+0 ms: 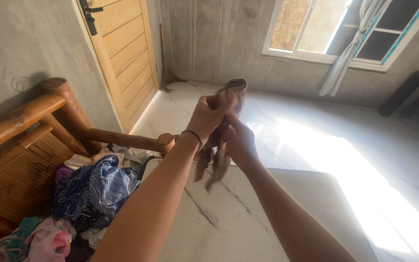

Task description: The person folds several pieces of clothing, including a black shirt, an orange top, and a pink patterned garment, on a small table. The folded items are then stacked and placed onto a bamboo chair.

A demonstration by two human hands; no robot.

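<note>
Both arms reach out in front of me over the floor. My left hand (210, 113), with a thin dark band on its wrist, grips the upper part of a small brown garment (237, 86). My right hand (238, 141) holds the same cloth lower down, and two narrow brown ends (217, 171) dangle beneath the hands. The hands touch each other around the cloth, and most of its middle is hidden by my fingers.
A bamboo bench (20, 145) at the left carries a heap of mixed clothes (93, 189). A wooden door (122, 53) stands behind it. A broom (166, 73) leans in the corner. A window with a tied curtain (345, 53) is at upper right; sunlight falls on the pale floor (345, 160).
</note>
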